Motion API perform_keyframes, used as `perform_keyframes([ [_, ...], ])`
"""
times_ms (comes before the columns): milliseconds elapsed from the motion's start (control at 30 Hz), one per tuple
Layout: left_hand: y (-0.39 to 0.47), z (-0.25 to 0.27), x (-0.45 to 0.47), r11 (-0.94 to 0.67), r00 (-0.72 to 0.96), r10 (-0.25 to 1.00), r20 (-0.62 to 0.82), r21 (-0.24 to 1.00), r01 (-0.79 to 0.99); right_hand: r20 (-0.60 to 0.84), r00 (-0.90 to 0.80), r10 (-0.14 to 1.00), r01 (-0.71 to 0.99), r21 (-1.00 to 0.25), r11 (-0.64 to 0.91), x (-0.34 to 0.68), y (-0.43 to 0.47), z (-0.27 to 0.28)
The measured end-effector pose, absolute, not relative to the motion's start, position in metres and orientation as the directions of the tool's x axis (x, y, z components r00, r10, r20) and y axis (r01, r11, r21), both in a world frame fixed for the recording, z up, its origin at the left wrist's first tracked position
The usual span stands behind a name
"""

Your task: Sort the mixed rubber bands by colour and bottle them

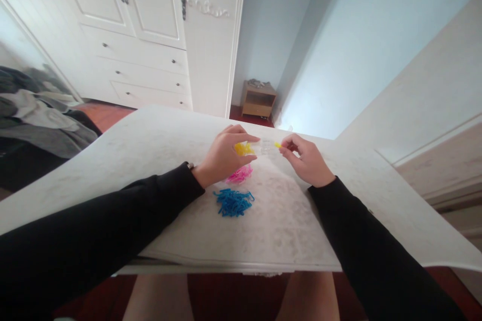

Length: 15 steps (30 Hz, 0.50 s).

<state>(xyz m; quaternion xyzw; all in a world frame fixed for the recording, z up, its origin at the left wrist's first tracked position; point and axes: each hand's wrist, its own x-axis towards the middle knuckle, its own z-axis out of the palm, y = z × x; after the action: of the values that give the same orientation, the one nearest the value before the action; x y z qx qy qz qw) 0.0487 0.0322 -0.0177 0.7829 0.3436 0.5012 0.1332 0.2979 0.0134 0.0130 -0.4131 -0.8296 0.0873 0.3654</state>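
My left hand (226,153) reaches over the table with thumb and fingers apart in a C shape. Between them shows a clump of small yellow pieces (244,149); its fingertips come close to a clear, see-through item (268,146), and whether they touch it I cannot tell. My right hand (303,158) pinches a small yellow piece (277,145) between thumb and fingers, just right of the clear item. Nearer to me lies a pile of thin pink pieces (240,174), partly behind the left hand. Closer still is a larger pile of blue clip-like plastic pieces (234,202).
The piles lie on a white, smudged table (286,230) whose near edge runs before my legs. Beyond it stand a white wardrobe (150,60) and a small wooden cabinet (259,100). Dark and grey clothes (48,125) are heaped at the left.
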Motion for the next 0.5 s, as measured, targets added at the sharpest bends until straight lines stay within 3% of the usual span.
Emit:
perform_keyframes([
  [167, 0.031, -0.017, 0.048, -0.734, 0.302, 0.670, 0.678, 0.543, 0.407, 0.577, -0.477, 0.662, 0.586, -0.353, 0.730, 0.288, 0.008, 0.012],
  [367, 0.025, -0.012, 0.049, -0.739, 0.345, 0.670, 0.657, 0.548, 0.392, 0.667, -0.425, 0.612, 0.518, -0.375, 0.769, 0.283, 0.007, 0.010],
  [500, 0.024, -0.011, 0.050, -0.737, 0.343, 0.673, 0.655, 0.558, 0.381, 0.677, -0.358, 0.643, 0.523, -0.425, 0.739, 0.282, 0.006, 0.007],
])
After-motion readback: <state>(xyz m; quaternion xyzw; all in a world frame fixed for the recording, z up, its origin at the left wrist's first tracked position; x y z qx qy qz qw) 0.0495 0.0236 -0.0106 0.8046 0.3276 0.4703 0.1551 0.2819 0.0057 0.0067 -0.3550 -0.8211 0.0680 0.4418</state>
